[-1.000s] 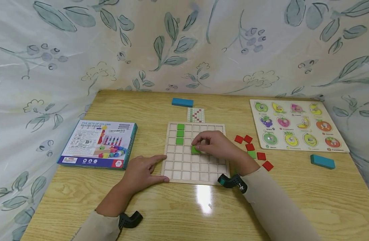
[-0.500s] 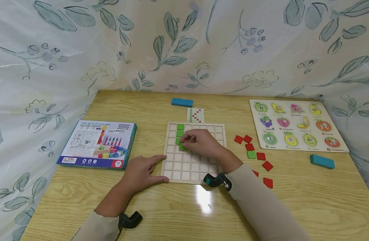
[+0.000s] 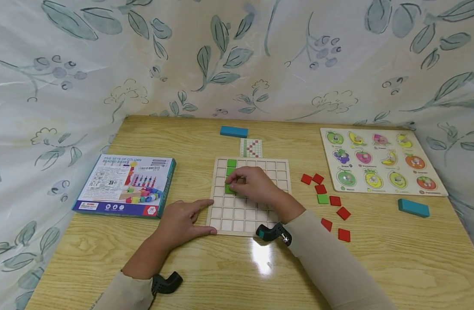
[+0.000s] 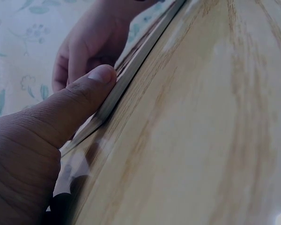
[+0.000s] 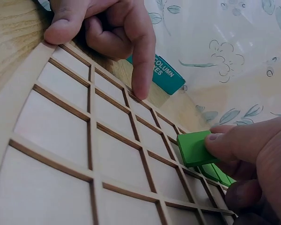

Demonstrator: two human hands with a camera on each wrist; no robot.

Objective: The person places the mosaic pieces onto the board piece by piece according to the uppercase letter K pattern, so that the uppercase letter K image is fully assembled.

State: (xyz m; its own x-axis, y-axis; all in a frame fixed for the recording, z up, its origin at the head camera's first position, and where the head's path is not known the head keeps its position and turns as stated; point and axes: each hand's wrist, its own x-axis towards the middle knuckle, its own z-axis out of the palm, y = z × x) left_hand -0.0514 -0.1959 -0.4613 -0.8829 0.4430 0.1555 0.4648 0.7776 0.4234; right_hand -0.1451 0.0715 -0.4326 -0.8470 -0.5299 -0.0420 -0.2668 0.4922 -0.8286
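The right hand (image 3: 256,184) pinches a green tile (image 5: 193,148) over the grid board (image 3: 238,214), toward ten o'clock from centre; the left hand (image 3: 183,220), thumb and forefinger straight, touches its edge around eight.

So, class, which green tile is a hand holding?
The green tile pinched in the right hand over the grid board; other visible green tiles lie flat in it or on the table.

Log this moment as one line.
right hand: pinches green tile over grid board, unseated | left hand: touches grid board's left edge | loose red tiles, loose green tile: right of grid board
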